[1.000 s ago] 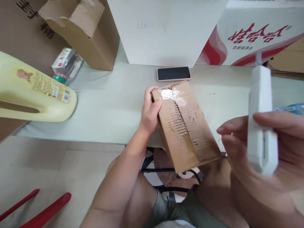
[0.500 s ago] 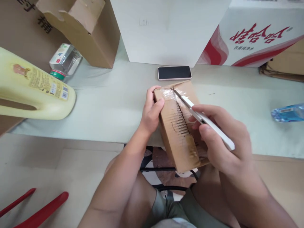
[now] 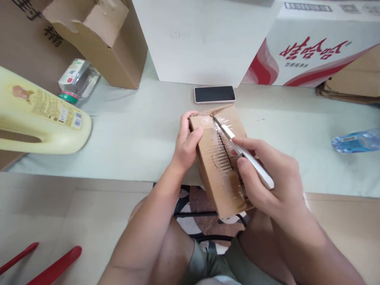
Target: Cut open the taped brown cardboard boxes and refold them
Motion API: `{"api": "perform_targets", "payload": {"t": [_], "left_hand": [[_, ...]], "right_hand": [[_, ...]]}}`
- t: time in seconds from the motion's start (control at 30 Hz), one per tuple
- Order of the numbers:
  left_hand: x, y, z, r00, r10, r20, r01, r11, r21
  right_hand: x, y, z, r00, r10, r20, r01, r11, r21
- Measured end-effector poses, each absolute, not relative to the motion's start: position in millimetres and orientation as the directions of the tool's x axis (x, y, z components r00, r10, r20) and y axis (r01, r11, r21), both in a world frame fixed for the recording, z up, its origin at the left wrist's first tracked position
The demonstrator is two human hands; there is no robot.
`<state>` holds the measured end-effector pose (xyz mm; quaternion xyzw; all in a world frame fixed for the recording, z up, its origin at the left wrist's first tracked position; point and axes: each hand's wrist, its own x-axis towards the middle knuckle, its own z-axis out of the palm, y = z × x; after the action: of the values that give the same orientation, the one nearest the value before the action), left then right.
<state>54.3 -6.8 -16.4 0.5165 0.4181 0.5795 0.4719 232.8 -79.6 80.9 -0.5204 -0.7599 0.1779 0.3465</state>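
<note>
Right fingers (image 3: pixel 247 143) gripping one cutter (image 3: pixel 257 168), left fingers (image 3: pixel 194 137) clasping one carton (image 3: pixel 211 170), one blade (image 3: pixel 218 122) apparently touching its seam (image 3: pixel 225 149)

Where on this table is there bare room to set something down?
Left: the tabletop between the yellow jug and the left hand. Right: the stretch between the right hand and the blue bottle, with a small dark mark nearby. Crowded: the middle, where the phone lies between the white box and the cardboard box.
</note>
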Motion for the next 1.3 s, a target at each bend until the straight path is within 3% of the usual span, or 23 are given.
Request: {"api": "perform_targets", "payload": {"t": [0.33,0.5,0.7,1.07,1.3], "left_hand": [[54.3,-5.8,-18.2,-0.023,0.975,0.223,-0.113,-0.224,0.968],[55.6,-5.3,-17.3,-0.037,0.978,0.207,-0.143,-0.21,0.967],[57.1,-4.9,-16.8,-0.046,0.976,0.212,-0.17,-0.217,0.961],[57.3,-5.1,-17.8,-0.096,0.969,0.228,-0.118,-0.238,0.964],[56.3,-4.1,-19.4,-0.092,0.969,0.229,-0.11,-0.238,0.965]], "right_hand": [[234.2,-80.6,79.1,-0.19,0.921,0.341,0.633,0.38,-0.674],[232.7,-78.9,78.3,-0.214,0.911,0.351,0.656,0.401,-0.64],[233.8,-80.9,82.3,-0.123,0.95,0.286,0.623,0.299,-0.723],[235.5,-81.2,83.5,-0.08,0.961,0.263,0.577,0.26,-0.774],[233.5,-76.0,80.8,-0.146,0.945,0.292,0.633,0.315,-0.707]]}}
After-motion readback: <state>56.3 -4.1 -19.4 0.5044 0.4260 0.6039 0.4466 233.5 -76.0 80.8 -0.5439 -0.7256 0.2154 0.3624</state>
